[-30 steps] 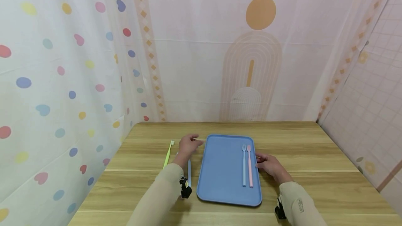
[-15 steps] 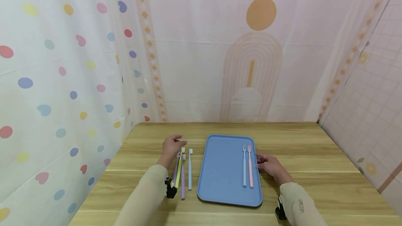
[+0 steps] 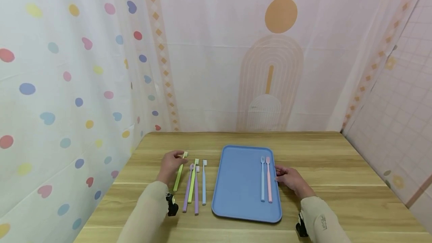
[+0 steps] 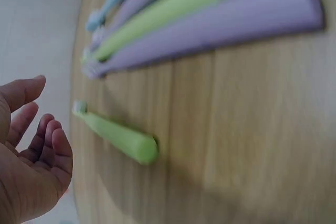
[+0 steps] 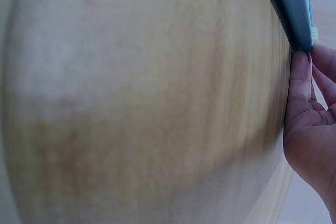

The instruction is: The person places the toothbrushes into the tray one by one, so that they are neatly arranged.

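Table (image 3: 337,194) below, my left hand (image 3: 170,164) gapes near a toothbrush (image 3: 178,180) — my right hand (image 3: 292,179) pinches the tray (image 3: 237,183), likely steadying it.

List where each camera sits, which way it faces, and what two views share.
Head: worn on the head, facing forward and down at the table, toothbrushes and blue tray; left grip, right grip and sleeves show.
Left wrist: worn there, looking along the table toward toothbrushes; left grip shows at left.
Right wrist: worn there, looking across the table to the blue tray's edge; right grip shows.
Head and left wrist share the green toothbrush nearest the left grip.
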### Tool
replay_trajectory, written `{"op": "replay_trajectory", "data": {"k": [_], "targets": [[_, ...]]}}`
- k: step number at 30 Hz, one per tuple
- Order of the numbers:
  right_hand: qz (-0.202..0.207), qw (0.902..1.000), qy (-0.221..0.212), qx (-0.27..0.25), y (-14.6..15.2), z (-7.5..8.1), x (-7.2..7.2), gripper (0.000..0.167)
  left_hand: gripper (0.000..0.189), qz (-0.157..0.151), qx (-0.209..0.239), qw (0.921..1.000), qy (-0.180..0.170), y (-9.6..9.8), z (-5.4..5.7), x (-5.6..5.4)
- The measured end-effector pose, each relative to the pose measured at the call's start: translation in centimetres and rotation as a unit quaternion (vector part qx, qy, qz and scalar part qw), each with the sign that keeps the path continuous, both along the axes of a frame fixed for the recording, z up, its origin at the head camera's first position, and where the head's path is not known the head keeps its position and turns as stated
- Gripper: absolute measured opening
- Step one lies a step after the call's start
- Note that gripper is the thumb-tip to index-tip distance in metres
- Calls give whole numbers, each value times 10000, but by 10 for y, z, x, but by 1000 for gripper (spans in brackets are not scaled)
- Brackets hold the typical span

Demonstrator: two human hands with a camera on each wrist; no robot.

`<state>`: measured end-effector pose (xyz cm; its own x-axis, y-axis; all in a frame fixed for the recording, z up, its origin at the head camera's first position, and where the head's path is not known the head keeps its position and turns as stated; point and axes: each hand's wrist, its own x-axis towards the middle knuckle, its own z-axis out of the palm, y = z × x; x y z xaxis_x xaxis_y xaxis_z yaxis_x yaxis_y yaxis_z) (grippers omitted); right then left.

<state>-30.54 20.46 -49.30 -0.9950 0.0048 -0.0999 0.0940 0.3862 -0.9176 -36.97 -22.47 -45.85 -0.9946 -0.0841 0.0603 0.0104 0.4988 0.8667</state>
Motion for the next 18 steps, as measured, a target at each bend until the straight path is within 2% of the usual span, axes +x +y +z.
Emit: {"op": "replay_trajectory", "data": {"k": [9,18], "targets": [[-6,9999,-34,-164,0,1,0,56,46,-360,-199,9988,-269,-27,-18,-5],[-39,9997,-150,-208,0,1,-1,55,50,-351,-82,9971,-667,-30,-23,-5]]}}
